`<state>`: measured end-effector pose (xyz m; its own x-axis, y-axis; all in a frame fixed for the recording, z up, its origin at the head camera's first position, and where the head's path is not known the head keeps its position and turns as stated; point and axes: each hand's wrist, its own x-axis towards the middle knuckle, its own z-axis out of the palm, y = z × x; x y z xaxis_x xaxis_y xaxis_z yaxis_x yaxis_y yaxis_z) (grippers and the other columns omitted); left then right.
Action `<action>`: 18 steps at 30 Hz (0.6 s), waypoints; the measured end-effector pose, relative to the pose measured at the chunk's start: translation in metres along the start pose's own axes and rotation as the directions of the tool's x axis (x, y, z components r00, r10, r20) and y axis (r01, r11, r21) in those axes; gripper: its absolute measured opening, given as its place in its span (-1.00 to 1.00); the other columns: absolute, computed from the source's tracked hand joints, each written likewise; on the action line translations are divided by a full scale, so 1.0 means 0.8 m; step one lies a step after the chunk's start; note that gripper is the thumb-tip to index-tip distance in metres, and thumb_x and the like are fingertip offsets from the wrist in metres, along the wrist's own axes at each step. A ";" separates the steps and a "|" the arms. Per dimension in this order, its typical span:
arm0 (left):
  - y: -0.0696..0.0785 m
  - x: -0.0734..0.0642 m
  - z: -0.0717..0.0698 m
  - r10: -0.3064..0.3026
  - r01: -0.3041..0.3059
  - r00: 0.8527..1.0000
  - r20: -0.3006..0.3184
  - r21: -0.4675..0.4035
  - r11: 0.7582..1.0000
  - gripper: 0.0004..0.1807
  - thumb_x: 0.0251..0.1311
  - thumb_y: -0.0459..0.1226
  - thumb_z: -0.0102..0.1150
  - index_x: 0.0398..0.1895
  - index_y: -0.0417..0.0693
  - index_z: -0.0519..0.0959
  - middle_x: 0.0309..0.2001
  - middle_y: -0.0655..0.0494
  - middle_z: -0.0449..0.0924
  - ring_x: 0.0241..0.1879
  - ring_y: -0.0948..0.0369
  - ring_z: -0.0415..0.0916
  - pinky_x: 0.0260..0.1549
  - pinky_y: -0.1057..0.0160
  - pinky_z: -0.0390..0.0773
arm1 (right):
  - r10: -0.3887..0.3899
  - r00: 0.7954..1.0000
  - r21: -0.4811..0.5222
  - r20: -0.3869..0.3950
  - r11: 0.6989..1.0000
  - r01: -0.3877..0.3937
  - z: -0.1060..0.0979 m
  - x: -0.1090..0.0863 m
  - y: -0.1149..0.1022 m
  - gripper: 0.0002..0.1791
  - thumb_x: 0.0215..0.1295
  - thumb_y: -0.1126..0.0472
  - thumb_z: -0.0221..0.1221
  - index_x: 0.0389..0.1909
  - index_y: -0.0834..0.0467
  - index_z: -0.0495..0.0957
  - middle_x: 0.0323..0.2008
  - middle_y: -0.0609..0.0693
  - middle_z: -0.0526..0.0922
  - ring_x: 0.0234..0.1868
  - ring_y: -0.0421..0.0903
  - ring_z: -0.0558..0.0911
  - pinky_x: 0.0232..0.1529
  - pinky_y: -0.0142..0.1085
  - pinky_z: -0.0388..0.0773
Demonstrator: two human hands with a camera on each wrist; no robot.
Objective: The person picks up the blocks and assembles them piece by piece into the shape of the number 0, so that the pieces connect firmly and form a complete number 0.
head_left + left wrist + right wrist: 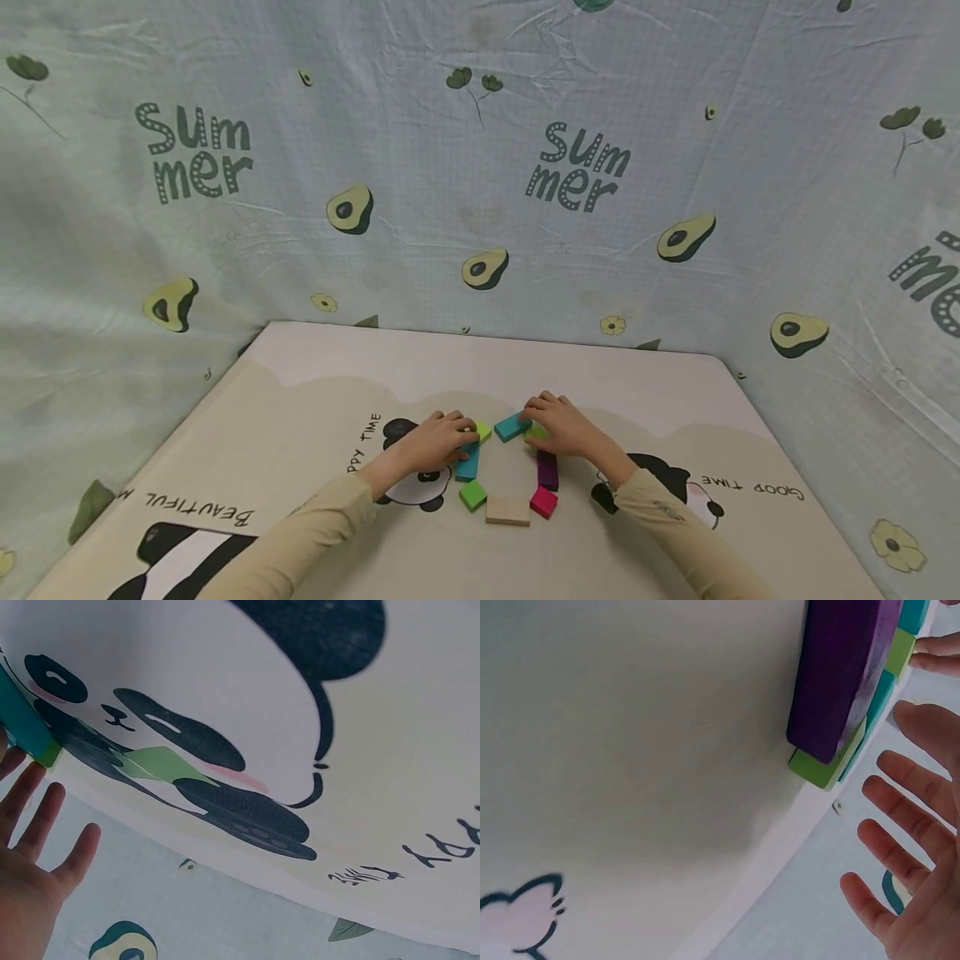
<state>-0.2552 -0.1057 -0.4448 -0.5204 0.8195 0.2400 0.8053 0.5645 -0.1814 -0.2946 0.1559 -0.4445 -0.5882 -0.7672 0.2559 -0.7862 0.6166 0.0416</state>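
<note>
Several wooden blocks form a ring on the table. My left hand (435, 442) reaches over its left side, fingers at the teal block (467, 464) and the yellow-green block (482, 432). In the left wrist view its fingers are spread, with one fingertip at the green block's end (49, 756); the thumb is hidden. Over the far right side is my right hand (562, 427), close by a green block (536, 432), a second teal block (511, 427) and the purple block (548, 472). The right wrist view shows these fingers (907, 802) spread and extended beside the purple block (844, 675).
Along the ring's near side lie a bright green block (473, 496), a plain wood block (507, 512) and a pinkish-red block (543, 502). The table (337, 354) has a panda-print cover. A curtain (420, 158) with avocado prints hangs behind and at both sides.
</note>
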 end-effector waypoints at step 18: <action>0.001 -0.001 0.002 -0.021 0.020 0.999 0.032 0.050 0.999 -0.71 0.12 -0.08 0.08 -0.08 0.10 0.51 -0.06 0.17 0.51 -0.12 0.22 0.43 -0.27 0.22 0.47 | 0.031 0.995 -0.096 0.097 0.995 -0.022 0.012 0.036 -0.006 -0.71 0.07 0.04 0.22 -0.14 -0.09 0.57 -0.21 -0.13 0.60 -0.23 -0.15 0.40 -0.27 -0.21 0.33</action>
<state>-0.2548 -0.1060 -0.4467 -0.5463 0.8101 0.2127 0.7799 0.5846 -0.2237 -0.3094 0.1293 -0.4462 -0.6281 -0.7610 0.1623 -0.7513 0.6474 0.1282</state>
